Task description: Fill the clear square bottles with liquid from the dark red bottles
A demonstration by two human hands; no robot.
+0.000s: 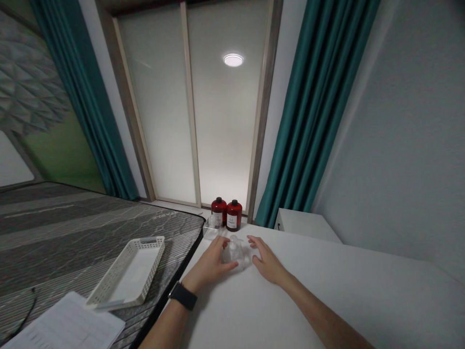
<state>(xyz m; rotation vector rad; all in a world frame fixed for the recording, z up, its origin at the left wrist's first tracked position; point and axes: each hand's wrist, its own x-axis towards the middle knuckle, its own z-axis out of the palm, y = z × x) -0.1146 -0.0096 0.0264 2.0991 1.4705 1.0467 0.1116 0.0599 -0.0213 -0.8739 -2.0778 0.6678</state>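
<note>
A clear, see-through vessel point(235, 250) with a narrower top sits on the white table, its exact kind hard to make out. My left hand point(213, 259), wearing a dark watch on the wrist, curves around the vessel's left side, fingers behind and thumb in front. To the right, my right hand point(268, 261) is held with its fingers apart and nothing in them, close to the vessel. Just behind stand two red bottles with black caps and white labels, the left bottle point(218, 207) and the right bottle point(234, 216). Another clear item point(211, 228) stands in front of the left bottle.
On the striped grey bed point(174, 228) to the left lie a white perforated basket point(136, 271) and printed paper sheets point(69, 325). A white cabinet point(305, 225) stands beyond the table point(327, 291). Frosted sliding doors point(225, 126) and teal curtains point(319, 106) are at the back.
</note>
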